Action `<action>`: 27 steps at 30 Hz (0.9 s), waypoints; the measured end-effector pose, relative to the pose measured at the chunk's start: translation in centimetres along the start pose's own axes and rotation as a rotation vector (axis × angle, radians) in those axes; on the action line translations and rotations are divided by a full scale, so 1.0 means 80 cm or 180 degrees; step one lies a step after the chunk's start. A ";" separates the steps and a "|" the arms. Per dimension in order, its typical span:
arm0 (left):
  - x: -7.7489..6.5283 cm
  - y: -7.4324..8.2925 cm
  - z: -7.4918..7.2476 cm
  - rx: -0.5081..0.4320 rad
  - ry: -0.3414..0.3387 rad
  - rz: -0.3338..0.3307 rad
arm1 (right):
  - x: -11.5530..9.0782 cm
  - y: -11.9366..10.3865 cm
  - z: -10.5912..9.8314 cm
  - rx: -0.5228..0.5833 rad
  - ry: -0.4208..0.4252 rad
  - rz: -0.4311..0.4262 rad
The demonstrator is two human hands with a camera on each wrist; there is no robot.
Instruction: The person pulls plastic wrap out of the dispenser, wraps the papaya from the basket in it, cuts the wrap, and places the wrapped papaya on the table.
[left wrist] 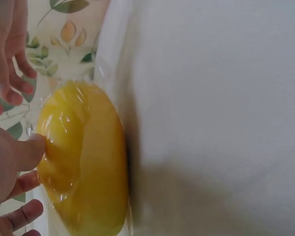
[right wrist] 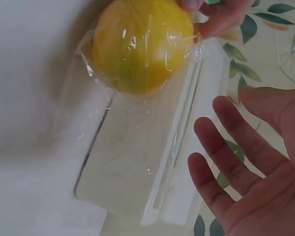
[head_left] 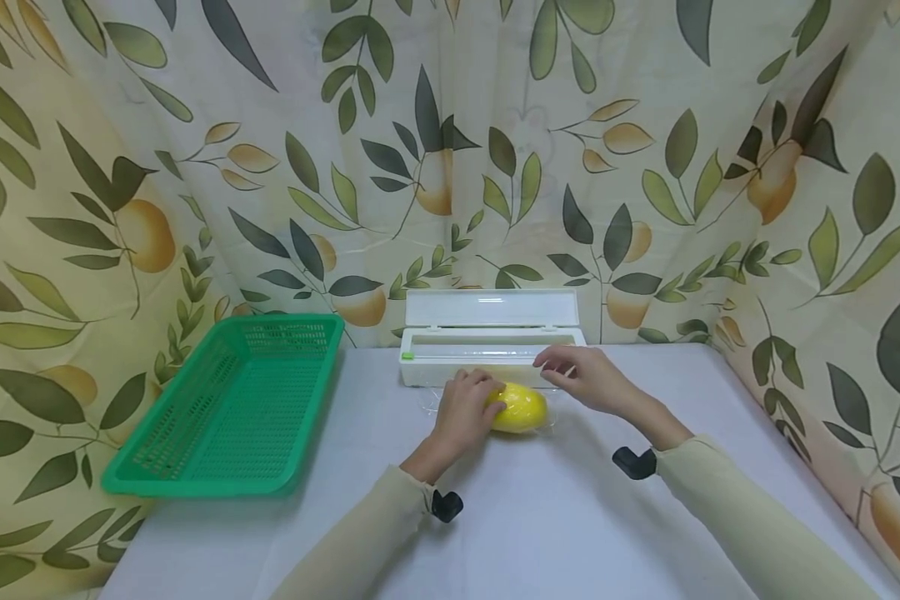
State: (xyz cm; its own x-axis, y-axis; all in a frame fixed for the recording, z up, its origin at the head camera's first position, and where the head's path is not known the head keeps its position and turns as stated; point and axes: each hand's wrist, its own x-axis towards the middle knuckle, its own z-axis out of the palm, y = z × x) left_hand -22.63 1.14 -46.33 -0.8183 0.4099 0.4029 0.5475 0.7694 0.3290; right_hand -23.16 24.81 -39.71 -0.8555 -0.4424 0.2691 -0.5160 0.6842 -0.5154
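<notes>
1. The left hand [head_left: 465, 408], its forearm slanting up from lower left, curves thumb and fingers against the left end of a glossy yellow oval fruit [head_left: 523, 408] in clear plastic film [right wrist: 91, 73].
2. The right hand [head_left: 588, 379], angled in from lower right, has loosely spread fingers and holds nothing.
3. The fruit is just in front of a white rectangular lidded box [head_left: 450, 374].

I'd place the head view high and farthest back, facing forward and down over the white cloth-covered table [head_left: 570, 533]. Both wrist views look from close by (their pictures tipped sideways), sharing the glossy yellow rounded object in clear plastic film [right wrist: 142, 49].
</notes>
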 end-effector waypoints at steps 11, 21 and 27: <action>-0.020 -0.007 -0.005 -0.0013 -0.0023 0.0299 | 0.030 0.003 0.010 0.0197 -0.1238 0.0200; -0.035 -0.015 -0.011 -0.0148 -0.0019 0.0537 | 0.027 0.008 0.019 0.0550 -0.1915 0.0036; -0.041 -0.024 -0.009 -0.0230 -0.0030 0.0564 | 0.022 0.012 0.029 0.0909 -0.1920 0.0187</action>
State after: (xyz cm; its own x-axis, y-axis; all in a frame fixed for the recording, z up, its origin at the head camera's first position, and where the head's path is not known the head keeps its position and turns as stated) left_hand -20.90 -2.06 -47.66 -0.7094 0.5406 0.4521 0.6939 0.6479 0.3142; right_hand -25.03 23.31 -41.63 -0.6645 -0.7126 -0.2251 -0.3665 0.5733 -0.7328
